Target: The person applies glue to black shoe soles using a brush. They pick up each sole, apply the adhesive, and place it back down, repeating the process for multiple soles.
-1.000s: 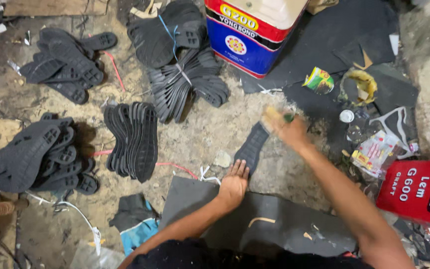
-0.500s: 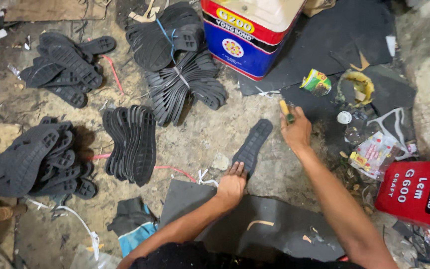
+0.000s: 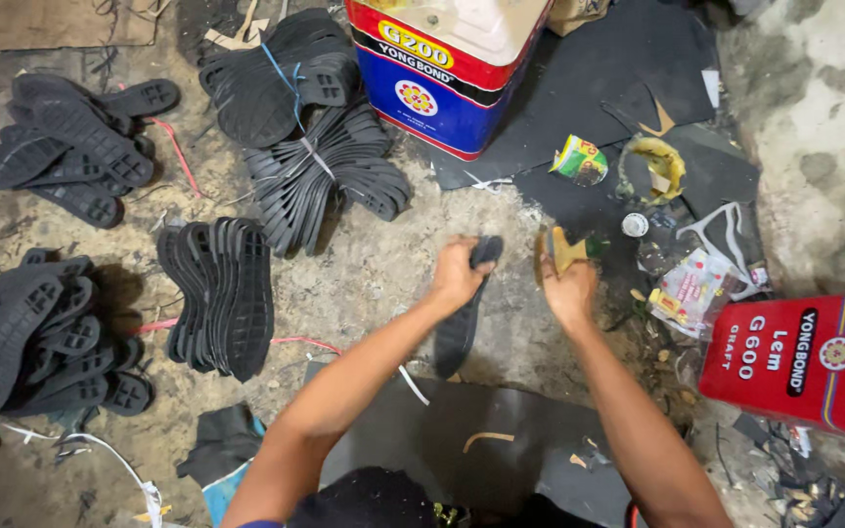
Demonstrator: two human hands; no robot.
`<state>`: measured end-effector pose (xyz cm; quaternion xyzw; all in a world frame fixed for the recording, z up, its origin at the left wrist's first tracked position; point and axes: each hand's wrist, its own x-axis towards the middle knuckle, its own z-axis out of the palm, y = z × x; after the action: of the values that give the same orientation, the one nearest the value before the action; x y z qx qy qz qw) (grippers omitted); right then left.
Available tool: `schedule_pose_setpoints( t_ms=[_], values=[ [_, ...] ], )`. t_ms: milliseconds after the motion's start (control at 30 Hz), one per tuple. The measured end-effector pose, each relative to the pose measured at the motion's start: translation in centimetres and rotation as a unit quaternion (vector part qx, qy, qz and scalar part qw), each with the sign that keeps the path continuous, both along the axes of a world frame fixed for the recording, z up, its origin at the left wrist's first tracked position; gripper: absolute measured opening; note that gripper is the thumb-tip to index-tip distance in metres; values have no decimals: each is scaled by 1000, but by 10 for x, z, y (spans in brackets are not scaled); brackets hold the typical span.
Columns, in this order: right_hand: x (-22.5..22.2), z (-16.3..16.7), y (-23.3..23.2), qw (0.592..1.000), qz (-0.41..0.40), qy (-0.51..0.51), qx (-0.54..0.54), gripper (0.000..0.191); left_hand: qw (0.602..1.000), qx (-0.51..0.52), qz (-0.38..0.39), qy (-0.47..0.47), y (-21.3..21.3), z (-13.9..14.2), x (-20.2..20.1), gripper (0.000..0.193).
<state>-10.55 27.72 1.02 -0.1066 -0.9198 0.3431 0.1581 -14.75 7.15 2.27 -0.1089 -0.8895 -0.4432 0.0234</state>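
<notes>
My left hand [image 3: 457, 276] grips the top end of a black rubber shoe sole [image 3: 460, 323], lifted off the dirty concrete floor and hanging toward me. My right hand [image 3: 567, 288] is closed on a small brush with a yellowish head [image 3: 561, 249], held just right of the sole's top. The two hands are close together, a little apart.
Stacks of black soles lie at left [image 3: 26, 332], centre-left [image 3: 222, 293], far left [image 3: 80, 147] and, tied with cord, at the top [image 3: 315, 147]. A large blue and red tin [image 3: 442, 78] stands ahead. A red tin [image 3: 794, 357] lies at right. Black rubber sheet [image 3: 442, 440] is under my arms.
My left hand has picked the sole up off the floor and raised it. My right hand has drawn back toward the sole with the brush.
</notes>
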Motion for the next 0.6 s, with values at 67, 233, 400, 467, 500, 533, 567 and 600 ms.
schedule_pose_setpoints(
  t_ms=[67,233,400,467,500,533,567,600],
  values=[
    [0,-4,0,999,-31,-27,-21,42,998,32,59,-19,-6,19,9,35],
    [2,-16,7,998,-28,25,-43,38,950,281,138,-12,-40,56,33,34],
    [-8,-16,11,999,-34,6,-8,32,936,275,117,-183,-59,24,73,48],
    [-7,-8,-3,999,-29,-3,-34,31,980,45,111,-157,-64,0,97,51],
    [-4,-4,-16,996,-26,-10,-80,31,993,-2,76,-90,-67,-12,109,53],
    [-1,2,-31,992,-20,-18,-125,31,998,-48,43,-22,-69,-23,122,55],
    [6,7,-48,992,65,-35,-104,26,994,-94,11,47,-71,-32,132,56],
    [10,13,-64,984,150,-48,-83,28,984,-172,-23,44,-69,-41,135,55]
  ],
)
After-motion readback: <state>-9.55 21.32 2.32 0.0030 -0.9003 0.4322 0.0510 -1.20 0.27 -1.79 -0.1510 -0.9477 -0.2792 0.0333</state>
